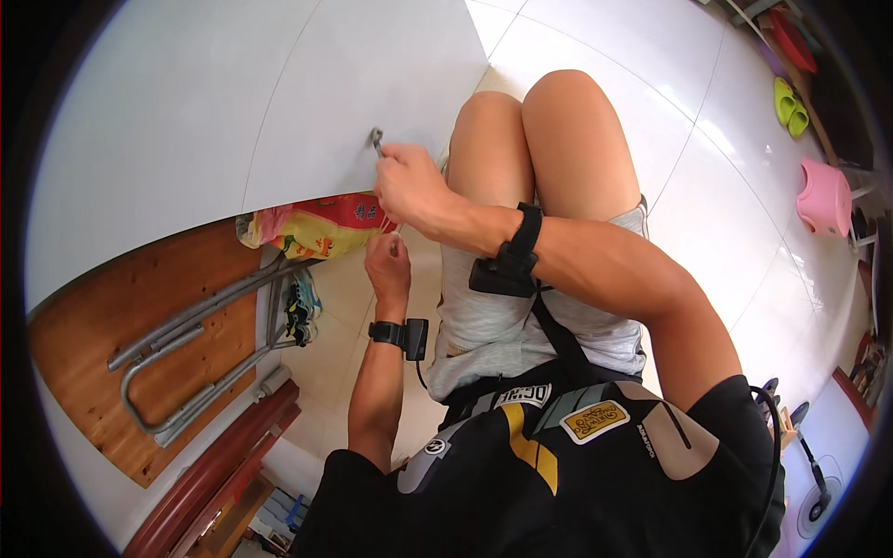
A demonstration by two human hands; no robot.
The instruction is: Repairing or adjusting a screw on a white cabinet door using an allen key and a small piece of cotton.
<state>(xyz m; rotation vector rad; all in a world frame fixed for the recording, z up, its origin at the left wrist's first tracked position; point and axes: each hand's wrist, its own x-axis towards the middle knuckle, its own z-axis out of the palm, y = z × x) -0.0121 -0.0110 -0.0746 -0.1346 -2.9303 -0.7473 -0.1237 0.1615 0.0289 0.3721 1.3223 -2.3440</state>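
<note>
My right hand [409, 186] is closed around a small metal tool [376, 138] by the edge of a broad white panel [251, 102]. Only the tool's rounded, slightly blurred grey end sticks out past my fingers, so its exact kind is unclear. Just below, nearer my body, my left hand [388, 270] is pinched shut. Thin pale strands [383, 223] run between the two hands; what the left fingertips grip is too small to make out. A red and yellow printed bag [326, 225] lies beyond the panel's edge, beside both hands.
A wooden folding table [149, 353] with grey metal legs [214, 302] leans at left. Shoes [302, 307] stand near it. At right on the tiled floor are green clogs [791, 109], a pink stool [823, 197] and a fan [819, 502]. My bare knees [530, 121] border the panel.
</note>
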